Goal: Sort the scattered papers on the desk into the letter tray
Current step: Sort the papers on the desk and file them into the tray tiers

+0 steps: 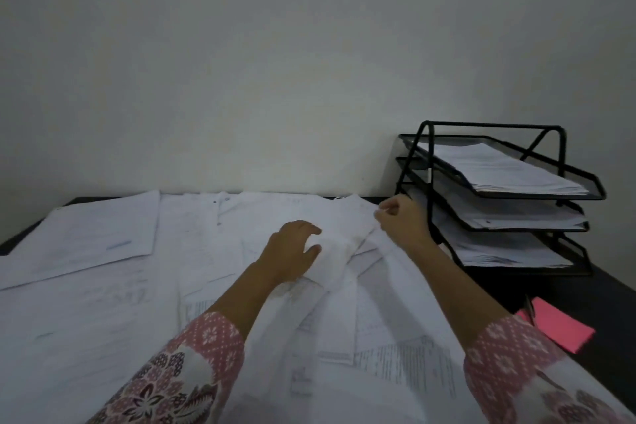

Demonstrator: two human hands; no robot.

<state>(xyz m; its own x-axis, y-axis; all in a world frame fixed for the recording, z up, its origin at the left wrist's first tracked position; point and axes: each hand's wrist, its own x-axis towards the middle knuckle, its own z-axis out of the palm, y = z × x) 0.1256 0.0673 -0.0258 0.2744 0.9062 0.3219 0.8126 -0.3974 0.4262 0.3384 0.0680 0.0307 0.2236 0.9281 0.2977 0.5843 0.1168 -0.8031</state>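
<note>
White printed papers [113,289] lie scattered over most of the dark desk. Near the middle, one sheet [339,244] is lifted and curled off the pile. My left hand [292,253] grips its near left edge, thumb under and fingers over. My right hand [401,220] pinches its far right corner between thumb and fingers, just left of the letter tray. The black wire letter tray [593,188] stands at the right rear with three tiers, each holding a stack of white sheets.
A pink sticky-note pad [559,325] lies on the bare dark desk [609,293] at the right, in front of the tray. A stapled bundle [93,234] sits at the far left. A plain white wall rises right behind the desk.
</note>
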